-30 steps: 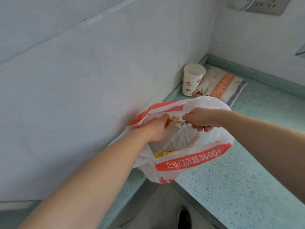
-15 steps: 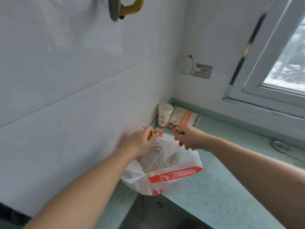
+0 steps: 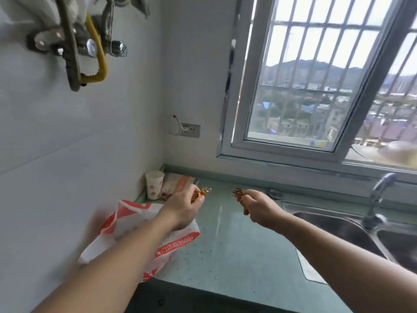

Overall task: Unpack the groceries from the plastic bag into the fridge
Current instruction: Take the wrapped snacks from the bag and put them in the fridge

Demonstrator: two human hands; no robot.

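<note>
A white plastic bag [image 3: 126,231] with orange bands and print lies open on the green countertop [image 3: 237,251] against the left wall. Above and to the right of it, my left hand [image 3: 182,205] grips a small orange-gold wrapped item [image 3: 203,192]. My right hand [image 3: 257,207] is further right, over the counter, and grips a second orange-gold wrapped item [image 3: 239,196]. Both hands are lifted clear of the bag and apart from each other. The fridge is not in view.
A paper cup [image 3: 154,185] and a folded striped cloth [image 3: 178,185] stand in the corner. A steel sink [image 3: 352,231] with a tap [image 3: 376,199] is at the right. Above are a barred window [image 3: 316,86], a wall socket [image 3: 190,131] and hanging hoses [image 3: 90,48].
Both hands have come out of the bag's mouth, each with a small wrapped item, and moved apart to the right. The view has risen from the bag to the window.
</note>
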